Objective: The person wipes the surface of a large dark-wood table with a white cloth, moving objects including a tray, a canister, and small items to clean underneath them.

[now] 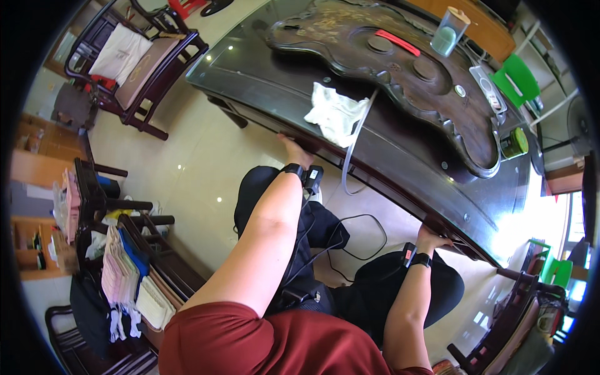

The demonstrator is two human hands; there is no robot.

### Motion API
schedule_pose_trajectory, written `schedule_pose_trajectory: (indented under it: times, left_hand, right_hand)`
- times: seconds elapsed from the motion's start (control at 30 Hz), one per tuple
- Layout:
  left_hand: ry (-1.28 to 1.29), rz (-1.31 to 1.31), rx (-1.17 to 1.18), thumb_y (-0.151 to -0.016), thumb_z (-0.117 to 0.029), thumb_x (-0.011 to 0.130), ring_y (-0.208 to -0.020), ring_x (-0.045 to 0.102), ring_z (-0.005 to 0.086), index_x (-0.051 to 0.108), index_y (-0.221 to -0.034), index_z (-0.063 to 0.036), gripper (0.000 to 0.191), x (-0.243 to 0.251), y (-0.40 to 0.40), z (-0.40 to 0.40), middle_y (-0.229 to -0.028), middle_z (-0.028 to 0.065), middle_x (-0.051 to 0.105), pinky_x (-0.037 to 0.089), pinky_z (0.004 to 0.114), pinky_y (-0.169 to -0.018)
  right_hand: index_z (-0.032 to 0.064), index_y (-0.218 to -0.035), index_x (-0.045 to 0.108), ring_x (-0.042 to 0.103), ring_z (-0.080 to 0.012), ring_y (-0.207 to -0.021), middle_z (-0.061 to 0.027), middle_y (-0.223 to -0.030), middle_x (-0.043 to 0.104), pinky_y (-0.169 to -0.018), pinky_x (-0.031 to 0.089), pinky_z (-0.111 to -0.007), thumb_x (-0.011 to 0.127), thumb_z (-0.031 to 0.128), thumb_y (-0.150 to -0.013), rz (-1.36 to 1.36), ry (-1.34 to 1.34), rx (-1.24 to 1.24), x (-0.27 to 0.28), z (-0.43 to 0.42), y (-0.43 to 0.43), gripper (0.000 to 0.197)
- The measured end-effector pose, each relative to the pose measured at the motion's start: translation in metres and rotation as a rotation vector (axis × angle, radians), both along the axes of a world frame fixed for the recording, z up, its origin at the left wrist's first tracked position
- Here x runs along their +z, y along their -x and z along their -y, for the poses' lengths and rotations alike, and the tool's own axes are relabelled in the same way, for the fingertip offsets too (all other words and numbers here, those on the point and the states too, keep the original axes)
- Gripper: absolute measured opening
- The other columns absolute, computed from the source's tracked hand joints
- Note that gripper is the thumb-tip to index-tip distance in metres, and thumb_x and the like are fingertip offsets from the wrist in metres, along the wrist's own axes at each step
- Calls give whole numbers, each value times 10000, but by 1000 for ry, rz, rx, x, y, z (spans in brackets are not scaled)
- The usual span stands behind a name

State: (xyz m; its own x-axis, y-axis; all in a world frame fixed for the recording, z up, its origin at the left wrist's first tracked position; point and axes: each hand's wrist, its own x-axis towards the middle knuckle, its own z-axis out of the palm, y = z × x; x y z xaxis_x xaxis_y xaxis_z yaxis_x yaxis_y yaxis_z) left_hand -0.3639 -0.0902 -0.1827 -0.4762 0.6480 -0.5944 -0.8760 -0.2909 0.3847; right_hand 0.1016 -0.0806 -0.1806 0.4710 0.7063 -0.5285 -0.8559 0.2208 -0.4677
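Note:
A dark wooden table [262, 101] with a glassy top stands before me. My left hand [299, 153] is at its near edge, thumb out to the left against the lower rail and the other fingers hidden beneath. Further right along that edge, my right hand [430, 238] holds the rail in the same way, its thumb pointing right. A crumpled white cloth [335, 112] lies on the tabletop above my left hand. Beside the cloth, a clear hose [347, 171] hangs over the edge from under a carved wooden tea tray [328, 58].
On the tray are a red strip [397, 42] and a clear canister [450, 35]. A green tin [514, 143] stands beyond its right end. Black cables [361, 218] loop between my knees. Wooden chairs [150, 89] flank the table; folded towels [123, 272] hang at left.

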Motion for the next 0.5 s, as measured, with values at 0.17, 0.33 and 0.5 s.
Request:
schedule_pose_trajectory:
  times: [0.17, 0.33, 0.5]
  left_hand:
    - [7, -10, 100, -895, -732, 326, -1321, 416, 256, 396, -1426, -139, 799, -25, 15, 0, -1464, 67, 425, 316, 422, -1116]
    - [158, 15, 209, -887, -734, 348, -1316, 424, 245, 397, -1411, -134, 799, -16, 6, 7, -1465, 59, 423, 341, 445, -1095]
    - [331, 143, 113, -804, -836, 352, -1259, 486, 236, 435, -1396, -162, 901, -11, 7, 22, -1403, 9, 495, 409, 400, -1044]
  right_hand:
    - [106, -1296, 560, 523, -330, -1196, -112, -1306, 577, -1076, 378, -491, 199, 915, -732, -80, -83, 104, -24, -6, -7, 1050]
    - [125, -1372, 486, 487, -334, -1252, -116, -1378, 521, -1097, 357, -489, 263, 911, -729, -83, 5, 67, 11, 3, 0, 1039]
    - [112, -1372, 477, 487, -326, -1246, -117, -1381, 513, -1097, 352, -481, 274, 933, -692, -104, 24, 107, 2, 22, -6, 1085]
